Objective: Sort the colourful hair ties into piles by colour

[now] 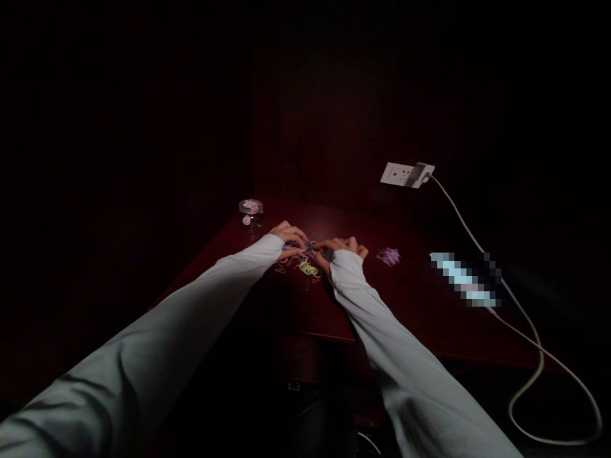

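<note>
Both of my hands meet over a small heap of colourful bits on the dark red table (286, 312). My left hand (289, 236) bends its fingers down into the heap, fingertips pinched together. From the other side my right hand (341, 247) brings thumb and forefinger to the same spot. Whatever lies between the fingertips is too small and dim to name. Yellow and green ring-like pieces (309, 270) show in front of the hands, with a few clip-shaped pieces (280, 270) beside them. The fingers hide part of the heap.
A clear round jar (251, 216) with pink pieces stands at the far left. Purple slivers (389, 256) lie in a pile right of my hands. Farther right is a pixelated phone-like device (463, 280) on a white cable (539, 337), below a wall socket (400, 174) with a plug.
</note>
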`<state>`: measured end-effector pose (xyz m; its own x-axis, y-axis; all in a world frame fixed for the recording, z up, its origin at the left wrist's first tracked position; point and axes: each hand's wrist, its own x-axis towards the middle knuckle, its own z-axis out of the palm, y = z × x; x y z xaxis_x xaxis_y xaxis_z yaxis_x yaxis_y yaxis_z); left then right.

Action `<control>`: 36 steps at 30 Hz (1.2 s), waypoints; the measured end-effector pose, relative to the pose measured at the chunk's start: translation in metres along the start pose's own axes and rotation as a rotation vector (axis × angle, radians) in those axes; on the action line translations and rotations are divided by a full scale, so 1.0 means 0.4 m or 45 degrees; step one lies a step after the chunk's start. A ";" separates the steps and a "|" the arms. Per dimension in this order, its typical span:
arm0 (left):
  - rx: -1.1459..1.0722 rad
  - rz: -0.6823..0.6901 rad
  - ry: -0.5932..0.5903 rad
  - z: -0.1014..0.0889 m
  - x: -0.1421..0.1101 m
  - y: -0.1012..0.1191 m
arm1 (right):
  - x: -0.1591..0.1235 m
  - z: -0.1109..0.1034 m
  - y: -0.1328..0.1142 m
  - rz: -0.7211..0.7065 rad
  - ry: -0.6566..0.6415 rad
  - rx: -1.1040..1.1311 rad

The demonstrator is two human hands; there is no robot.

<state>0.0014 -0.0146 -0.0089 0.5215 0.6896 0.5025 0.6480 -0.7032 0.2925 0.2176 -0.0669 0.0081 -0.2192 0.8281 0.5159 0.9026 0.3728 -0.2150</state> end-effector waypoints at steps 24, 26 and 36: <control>-0.076 0.049 0.015 -0.015 0.000 0.015 | 0.011 -0.029 -0.021 -0.007 0.015 0.009; -0.087 0.073 0.026 -0.018 -0.003 0.014 | 0.029 -0.058 0.004 -0.009 0.071 -0.006; -0.054 0.114 0.052 -0.013 -0.012 0.016 | 0.030 -0.213 0.195 0.160 -0.300 -0.016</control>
<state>0.0001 -0.0232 -0.0052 0.5525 0.6168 0.5606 0.5753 -0.7689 0.2789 0.3170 -0.0636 0.0679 -0.1838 0.9427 0.2785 0.9324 0.2569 -0.2544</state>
